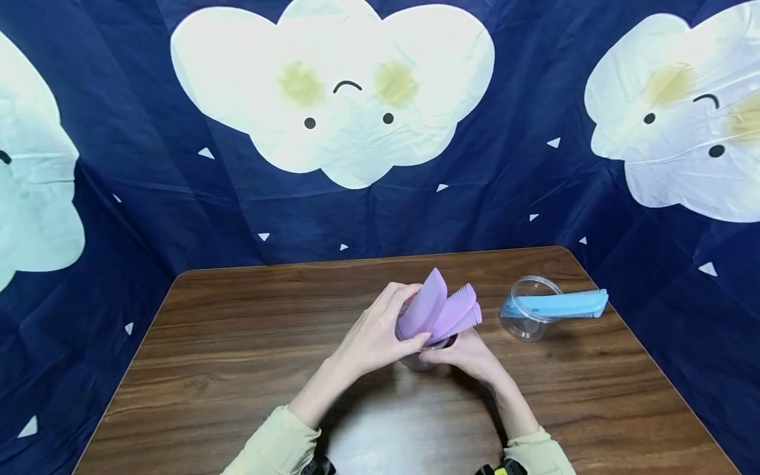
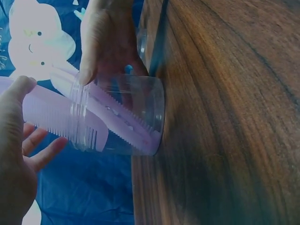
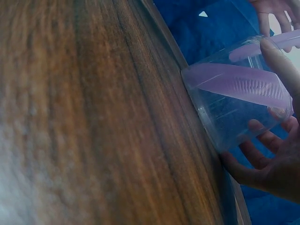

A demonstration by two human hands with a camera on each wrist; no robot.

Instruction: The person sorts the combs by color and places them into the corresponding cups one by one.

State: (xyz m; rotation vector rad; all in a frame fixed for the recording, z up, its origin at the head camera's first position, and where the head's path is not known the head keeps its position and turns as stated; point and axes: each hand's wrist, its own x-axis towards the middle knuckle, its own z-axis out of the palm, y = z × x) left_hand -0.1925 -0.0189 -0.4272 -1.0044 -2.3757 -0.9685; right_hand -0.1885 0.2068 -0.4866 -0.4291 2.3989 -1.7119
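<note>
- The brown wood-grain table (image 1: 237,369) stands before a dark blue cloth backdrop printed with white clouds (image 1: 332,92), which also covers both sides.
- The left hand (image 1: 374,336), in a pale green sleeve, is near the table's middle. Its thumb and fingers curl round the flat side of the purple plastic combs (image 1: 442,310), pinching them near their lower ends.
- The combs fan up and to the right out of a clear round plastic jar (image 2: 124,119), their lower ends inside it and their toothed edges showing through the wall.
- The jar stands upright with its base on the table, between the two hands. The head view shows little of it behind the fingers.
- The right hand (image 1: 466,356) grips the jar from the right side, fingers bent round its wall and thumb at the threaded rim.
- Further right, well apart from the hands, a second clear plastic jar (image 1: 528,320) stands on the table, with a light blue plastic comb (image 1: 558,305) lying across its mouth and jutting out to the right.
</note>
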